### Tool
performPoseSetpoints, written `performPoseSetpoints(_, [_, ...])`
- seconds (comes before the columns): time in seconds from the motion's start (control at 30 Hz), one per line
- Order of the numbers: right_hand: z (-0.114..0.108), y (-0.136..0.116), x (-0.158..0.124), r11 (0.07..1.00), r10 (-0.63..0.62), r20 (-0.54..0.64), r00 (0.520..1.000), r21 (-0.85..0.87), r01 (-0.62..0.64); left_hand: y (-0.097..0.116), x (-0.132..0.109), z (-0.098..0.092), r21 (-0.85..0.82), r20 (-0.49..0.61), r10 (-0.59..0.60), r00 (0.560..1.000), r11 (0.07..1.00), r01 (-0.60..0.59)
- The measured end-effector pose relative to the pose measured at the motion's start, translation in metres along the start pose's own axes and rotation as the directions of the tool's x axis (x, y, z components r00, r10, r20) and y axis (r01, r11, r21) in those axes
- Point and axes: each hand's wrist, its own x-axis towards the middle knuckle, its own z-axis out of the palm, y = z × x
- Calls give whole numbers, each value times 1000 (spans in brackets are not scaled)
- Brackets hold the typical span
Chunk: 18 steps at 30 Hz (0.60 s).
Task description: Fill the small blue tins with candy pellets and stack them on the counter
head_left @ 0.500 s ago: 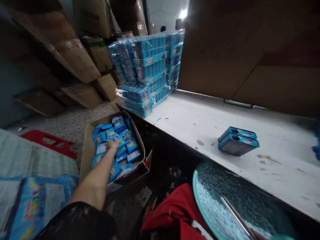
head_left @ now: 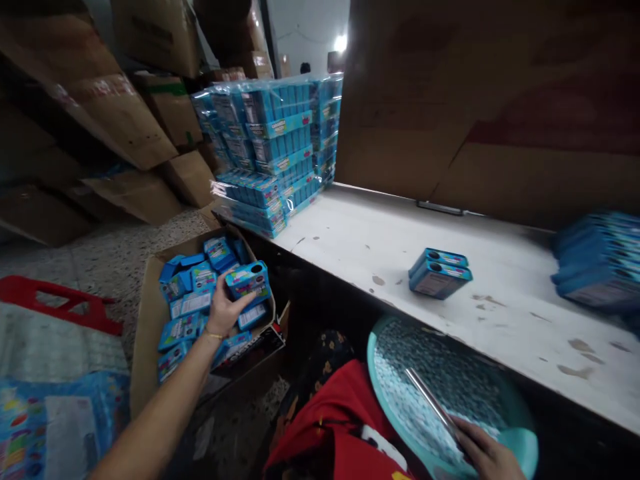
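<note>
My left hand (head_left: 226,308) is closed around a small blue box (head_left: 249,283) with colourful print, holding it tilted over an open carton (head_left: 143,327). Several similar blue boxes (head_left: 179,329) lie loosely inside that carton. At the lower right, my right hand (head_left: 483,448) grips the near end of a shiny metal bar-shaped tool (head_left: 431,399); its exact kind is unclear. This tool reaches over a round teal tub (head_left: 373,357) full of small pale pieces (head_left: 400,387). Two blue boxes (head_left: 440,275) stand together on the white tabletop (head_left: 360,247) beyond the tub.
Plastic-wrapped stacks of blue boxes (head_left: 280,143) stand at the table's far left end. More blue boxes (head_left: 600,267) are grouped at the right. A large brown cardboard panel (head_left: 425,100) rises behind the table. Cartons (head_left: 120,117) are piled at back left; a red plastic piece (head_left: 60,300) lies left.
My left hand has lifted a blue box from among those in the carton. My right hand has come further into view on the metal tool. The view has shifted rightward.
</note>
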Motion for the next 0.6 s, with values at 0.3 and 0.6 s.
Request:
performPoseSetpoints(0.3, [-3, -26, -19, 901, -102, -59, 993, -430, 67, 20, -121, 116, 279, 719, -97, 688, 947, -158])
performPoseSetpoints(0.6, [-28, -19, 11, 597, -102, -157, 982, -799, -66, 10, -135, 152, 331, 943, -328, -46, 928, 168])
